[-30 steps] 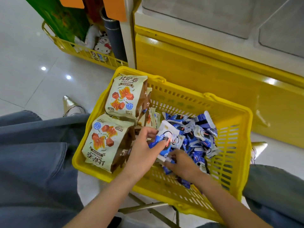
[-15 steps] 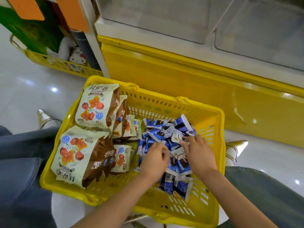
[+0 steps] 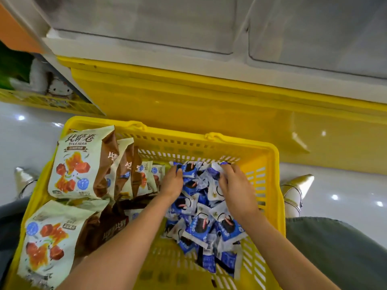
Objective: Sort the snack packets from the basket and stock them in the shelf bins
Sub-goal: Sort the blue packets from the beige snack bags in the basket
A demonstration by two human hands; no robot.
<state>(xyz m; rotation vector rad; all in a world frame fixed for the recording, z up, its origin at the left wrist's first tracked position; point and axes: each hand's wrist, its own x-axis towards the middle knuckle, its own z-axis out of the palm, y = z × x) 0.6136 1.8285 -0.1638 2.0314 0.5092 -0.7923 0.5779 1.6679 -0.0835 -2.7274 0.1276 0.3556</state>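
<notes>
While the yellow basket [image 3: 272,160] sits between the person's legs, just in front of the yellow shelf base [image 3: 209,105], the small blue packets [image 3: 201,227] lie heaped in its right half and the cream-and-brown bags [image 3: 79,164] fill its left half. Left hand [image 3: 171,184] and right hand [image 3: 235,187] are both down at the far end of the heap, fingers curled close together around packets there. The clear shelf bins [image 3: 136,21] run along the far side, above the base.
</notes>
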